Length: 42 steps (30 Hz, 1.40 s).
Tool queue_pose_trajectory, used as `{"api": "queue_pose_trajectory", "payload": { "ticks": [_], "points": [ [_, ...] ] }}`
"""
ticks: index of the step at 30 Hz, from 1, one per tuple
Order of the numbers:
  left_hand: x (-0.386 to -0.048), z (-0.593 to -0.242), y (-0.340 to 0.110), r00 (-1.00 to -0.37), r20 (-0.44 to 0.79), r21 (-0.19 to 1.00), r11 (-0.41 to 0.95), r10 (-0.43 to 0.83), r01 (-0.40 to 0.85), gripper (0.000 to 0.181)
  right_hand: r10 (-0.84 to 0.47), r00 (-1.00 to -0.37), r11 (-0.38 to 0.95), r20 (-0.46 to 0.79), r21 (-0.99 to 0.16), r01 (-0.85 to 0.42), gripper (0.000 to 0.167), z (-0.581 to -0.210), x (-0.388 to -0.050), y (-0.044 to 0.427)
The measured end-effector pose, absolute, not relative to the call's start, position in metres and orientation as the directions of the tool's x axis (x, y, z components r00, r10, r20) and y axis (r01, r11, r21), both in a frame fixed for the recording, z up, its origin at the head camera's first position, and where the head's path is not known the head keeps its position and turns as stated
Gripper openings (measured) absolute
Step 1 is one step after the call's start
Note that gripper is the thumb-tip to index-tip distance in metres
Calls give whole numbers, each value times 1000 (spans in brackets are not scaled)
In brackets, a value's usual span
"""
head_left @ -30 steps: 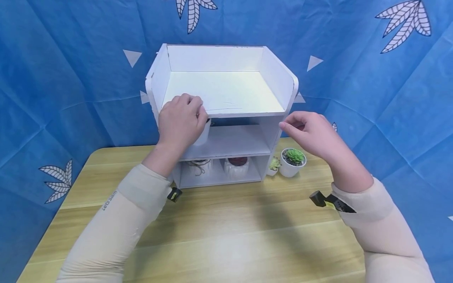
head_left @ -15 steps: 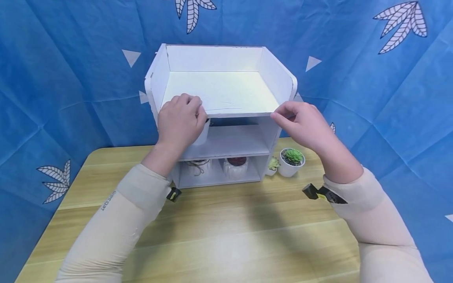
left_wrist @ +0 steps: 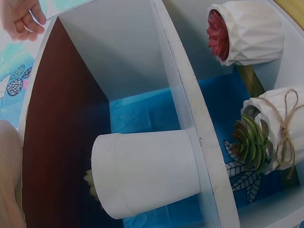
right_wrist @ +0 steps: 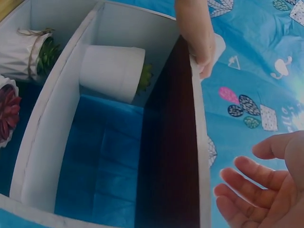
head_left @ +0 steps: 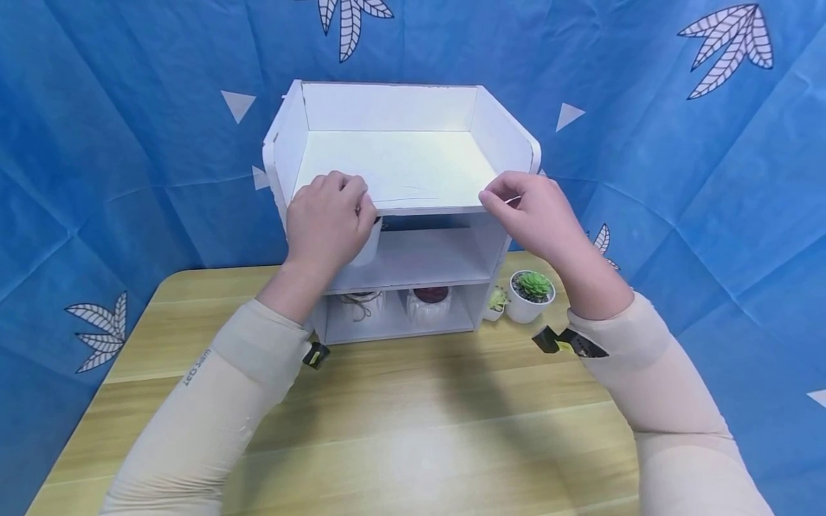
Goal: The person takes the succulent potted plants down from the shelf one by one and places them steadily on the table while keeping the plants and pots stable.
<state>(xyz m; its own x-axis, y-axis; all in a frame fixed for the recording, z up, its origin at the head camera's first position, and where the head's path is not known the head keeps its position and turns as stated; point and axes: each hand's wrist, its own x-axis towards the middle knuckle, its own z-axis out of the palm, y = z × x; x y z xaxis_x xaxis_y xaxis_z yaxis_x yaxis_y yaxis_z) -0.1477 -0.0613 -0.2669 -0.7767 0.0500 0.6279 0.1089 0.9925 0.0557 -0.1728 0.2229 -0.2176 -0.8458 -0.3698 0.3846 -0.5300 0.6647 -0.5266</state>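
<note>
My left hand [head_left: 328,221] rests at the left front edge of the white shelf's [head_left: 400,161] top board, fingers bent downward. Whether its mostly hidden fingertips hold anything is unclear. To the right, my right hand [head_left: 532,213] hovers in front of the top board's right end. The right wrist view shows its loosely bent fingers [right_wrist: 247,190] with nothing in them. Below my left hand, a white plant pot [left_wrist: 149,171] with a pale green succulent stands on the middle level, partly hidden in the head view.
On the bottom level are a twine-tied white pot [left_wrist: 285,135] with a green succulent and a ribbed white pot [left_wrist: 254,33] with a red one. Right of the shelf, a small potted succulent [head_left: 496,302] and a larger one [head_left: 531,295] stand on the wooden table [head_left: 400,416].
My right hand has moved left and slightly up, from beside the shelf's right side to the front of its top board. My left hand stays where it was.
</note>
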Motion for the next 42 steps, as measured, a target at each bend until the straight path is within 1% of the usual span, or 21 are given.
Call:
{"api": "queue_pose_trajectory", "payload": {
  "ticks": [21, 29, 42],
  "points": [
    [-150, -267, -61, -764, 641, 44, 992, 66, 122, 42, -305, -814, 644, 493, -524, -558, 25, -232, -194, 195],
    [-150, -267, -60, -774, 631, 44, 992, 62, 115, 43, -293, -785, 658, 545, -481, -579, 25, -237, -201, 187],
    [-149, -267, -61, -776, 629, 51, 994, 46, 101, 42, -270, -803, 698, 531, -466, -543, 26, -245, -206, 175]
  ]
}}
